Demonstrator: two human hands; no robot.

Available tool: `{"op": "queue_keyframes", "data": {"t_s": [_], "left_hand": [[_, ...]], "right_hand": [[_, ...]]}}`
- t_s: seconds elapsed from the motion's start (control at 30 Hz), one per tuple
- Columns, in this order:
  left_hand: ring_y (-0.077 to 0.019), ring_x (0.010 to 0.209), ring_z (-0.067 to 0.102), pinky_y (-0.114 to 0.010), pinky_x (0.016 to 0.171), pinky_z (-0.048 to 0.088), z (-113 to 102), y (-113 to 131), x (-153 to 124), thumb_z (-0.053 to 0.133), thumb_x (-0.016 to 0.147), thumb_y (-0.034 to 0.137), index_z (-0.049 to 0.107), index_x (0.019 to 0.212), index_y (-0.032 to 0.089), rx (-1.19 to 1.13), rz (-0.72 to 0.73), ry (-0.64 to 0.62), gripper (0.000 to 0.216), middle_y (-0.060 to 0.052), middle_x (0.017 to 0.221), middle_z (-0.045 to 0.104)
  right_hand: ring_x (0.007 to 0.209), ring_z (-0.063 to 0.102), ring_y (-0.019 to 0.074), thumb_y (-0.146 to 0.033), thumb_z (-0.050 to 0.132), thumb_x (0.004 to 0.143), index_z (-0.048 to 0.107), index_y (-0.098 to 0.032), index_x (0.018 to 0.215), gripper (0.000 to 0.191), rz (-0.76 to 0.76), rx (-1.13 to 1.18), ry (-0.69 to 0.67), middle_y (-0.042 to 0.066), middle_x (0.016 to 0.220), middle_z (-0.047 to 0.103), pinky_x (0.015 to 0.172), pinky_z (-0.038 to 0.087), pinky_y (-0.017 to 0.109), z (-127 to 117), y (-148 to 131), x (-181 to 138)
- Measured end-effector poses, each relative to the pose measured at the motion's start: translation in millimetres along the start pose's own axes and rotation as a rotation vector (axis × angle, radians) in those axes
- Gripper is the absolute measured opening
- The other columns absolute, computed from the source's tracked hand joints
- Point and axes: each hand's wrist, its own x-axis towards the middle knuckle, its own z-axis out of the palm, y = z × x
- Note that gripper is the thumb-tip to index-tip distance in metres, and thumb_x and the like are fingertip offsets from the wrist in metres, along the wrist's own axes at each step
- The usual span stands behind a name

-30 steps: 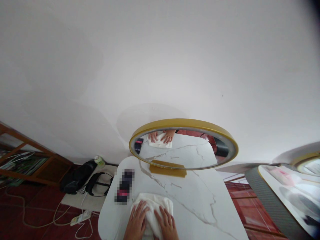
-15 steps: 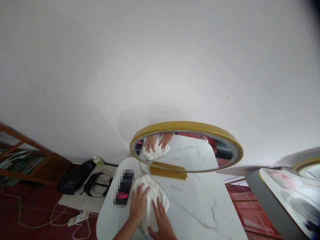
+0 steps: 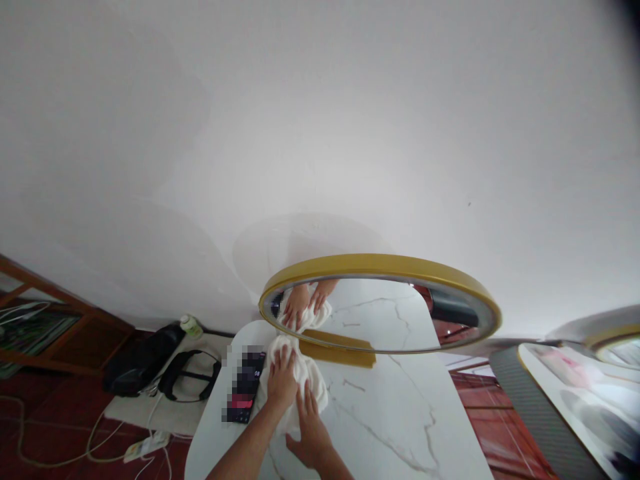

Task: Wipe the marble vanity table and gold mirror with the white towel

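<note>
Both my hands press flat on a white cloth (image 3: pixel 312 376) lying on a white marble table (image 3: pixel 390 413). My left hand (image 3: pixel 281 381) is farther forward on the cloth, fingers spread, close to the gold base of a round gold-framed mirror (image 3: pixel 380 303). My right hand (image 3: pixel 309 431) lies just behind it, fingers stretched onto the cloth's near part. The mirror shows the reflection of both hands and the cloth. A dark phone (image 3: pixel 244 387), partly blurred, lies on the table just left of my left hand.
A white wall fills the upper view. Left of the table, on the red floor, lie a black bag (image 3: pixel 137 360), a green-capped bottle (image 3: pixel 190 326), cables and a power strip (image 3: pixel 143 447). A wooden shelf (image 3: pixel 45 320) is far left. Another mirror (image 3: pixel 585 387) leans at the right.
Both hands have pushed the cloth forward across the table toward the mirror's base, beside the phone. The cloth has bunched up. The view has tilted slightly.
</note>
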Motion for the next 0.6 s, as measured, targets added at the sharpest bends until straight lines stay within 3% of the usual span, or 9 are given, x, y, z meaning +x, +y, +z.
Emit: {"op": "queue_keyframes", "data": {"t_s": [0.3,0.43,0.6], "left_hand": [[-0.0297,0.139,0.009,-0.043,0.109,0.019,-11.2,-10.4,16.3,0.046,0.067,0.008,0.026,0.143,0.020,-0.048,0.072,-0.029,0.078,-0.003,0.153,0.013],[-0.0309,0.138,0.011,-0.046,0.109,0.017,-9.3,-10.8,13.6,0.046,0.068,0.006,0.023,0.143,0.021,-0.054,0.069,-0.029,0.080,-0.005,0.152,0.014],[-0.0293,0.137,0.018,-0.046,0.108,0.019,-9.9,-6.5,0.5,0.042,0.071,0.005,0.030,0.141,0.021,-0.061,0.055,-0.020,0.072,-0.007,0.150,0.024]], "right_hand": [[0.136,-0.017,0.0271,-0.019,0.057,0.062,-0.018,-0.019,0.141,0.109,0.048,-0.030,0.023,0.003,0.143,-0.031,0.107,0.023,0.045,-6.0,-17.2,11.9],[0.136,-0.017,0.0257,-0.017,0.053,0.065,-0.014,-0.022,0.142,0.102,0.026,-0.022,0.066,-0.001,0.144,-0.030,0.109,0.020,0.045,-2.2,-14.2,8.1],[0.138,-0.008,0.0235,-0.018,0.048,0.067,-0.005,-0.025,0.144,0.095,0.012,-0.003,0.156,-0.004,0.148,-0.022,0.105,0.028,0.043,4.0,-2.3,-7.2]]}}
